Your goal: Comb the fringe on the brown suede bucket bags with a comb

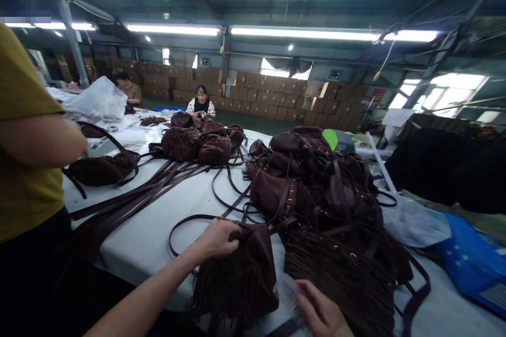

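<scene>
left fingers (230, 227) gripped a fringed bag (242, 276), seemingly steadying it; right fingers (312, 293) held pale mesh (289, 290) alongside, probably needing careful guidance.

Fringed bag (242, 276) at 6 o'clock is dark brown. See-through piece (288, 291), 5 o'clock: whitish, fine dark marks. Bag pile (312, 195), 4 o'clock: dark brown, gold-tone eyelets. Packet (468, 260), far 4 o'clock: bright blue, white spots. Table cover (132, 239), 8 o'clock: white. Shirt (29, 184), 9 o'clock: plain mustard yellow. Cartons (272, 97), 12 o'clock, are brown.
</scene>
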The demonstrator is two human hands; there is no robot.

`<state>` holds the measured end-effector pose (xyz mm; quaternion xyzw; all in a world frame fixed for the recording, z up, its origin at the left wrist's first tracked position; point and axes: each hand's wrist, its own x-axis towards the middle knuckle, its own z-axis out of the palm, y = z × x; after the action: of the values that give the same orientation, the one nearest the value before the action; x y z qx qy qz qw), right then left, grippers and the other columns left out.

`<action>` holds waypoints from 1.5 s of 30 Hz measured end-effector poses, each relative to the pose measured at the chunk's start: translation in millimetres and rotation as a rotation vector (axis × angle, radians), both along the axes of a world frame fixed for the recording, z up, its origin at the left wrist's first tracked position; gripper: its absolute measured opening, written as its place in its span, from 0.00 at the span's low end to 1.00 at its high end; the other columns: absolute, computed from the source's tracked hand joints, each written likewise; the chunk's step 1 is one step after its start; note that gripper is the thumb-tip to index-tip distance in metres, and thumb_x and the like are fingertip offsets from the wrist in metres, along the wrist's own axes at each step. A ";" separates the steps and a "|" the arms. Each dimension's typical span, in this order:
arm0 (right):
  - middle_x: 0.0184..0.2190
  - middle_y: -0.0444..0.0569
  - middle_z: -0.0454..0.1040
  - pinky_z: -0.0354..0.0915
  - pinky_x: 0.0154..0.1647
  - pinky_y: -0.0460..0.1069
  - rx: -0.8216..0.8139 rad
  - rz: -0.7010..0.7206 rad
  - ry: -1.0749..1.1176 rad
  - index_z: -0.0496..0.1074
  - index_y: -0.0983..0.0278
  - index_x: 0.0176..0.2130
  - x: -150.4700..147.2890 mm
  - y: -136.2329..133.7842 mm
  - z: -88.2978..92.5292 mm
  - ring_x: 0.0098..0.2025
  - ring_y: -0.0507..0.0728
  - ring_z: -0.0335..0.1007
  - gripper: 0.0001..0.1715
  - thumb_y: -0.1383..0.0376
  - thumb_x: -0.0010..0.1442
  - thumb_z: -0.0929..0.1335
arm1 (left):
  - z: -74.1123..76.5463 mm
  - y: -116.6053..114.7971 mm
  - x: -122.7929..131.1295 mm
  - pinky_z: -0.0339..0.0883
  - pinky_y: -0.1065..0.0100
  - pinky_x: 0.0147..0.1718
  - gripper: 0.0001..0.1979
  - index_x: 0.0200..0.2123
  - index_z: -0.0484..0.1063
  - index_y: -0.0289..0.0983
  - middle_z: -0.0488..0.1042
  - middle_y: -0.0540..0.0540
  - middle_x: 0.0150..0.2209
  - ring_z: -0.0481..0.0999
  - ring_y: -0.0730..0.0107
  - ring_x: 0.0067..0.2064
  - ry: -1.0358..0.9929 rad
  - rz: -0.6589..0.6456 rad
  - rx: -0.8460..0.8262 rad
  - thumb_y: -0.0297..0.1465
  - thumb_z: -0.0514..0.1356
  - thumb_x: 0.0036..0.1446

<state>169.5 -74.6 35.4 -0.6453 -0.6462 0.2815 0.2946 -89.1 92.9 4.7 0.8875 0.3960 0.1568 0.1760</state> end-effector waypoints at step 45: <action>0.24 0.47 0.73 0.66 0.28 0.49 -0.190 0.019 -0.079 0.74 0.66 0.39 -38.5 157.5 87.1 0.23 0.54 0.67 0.15 0.63 0.58 0.62 | 129.3 -6.0 -6.7 0.67 0.64 0.32 0.14 0.32 0.76 0.39 0.80 0.41 0.34 0.78 0.56 0.37 0.261 0.113 0.013 0.28 0.51 0.49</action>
<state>131.0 82.8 122.5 -0.6750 -0.6337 0.3185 0.2035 -95.8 86.8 134.0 0.8778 0.4637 0.0520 0.1082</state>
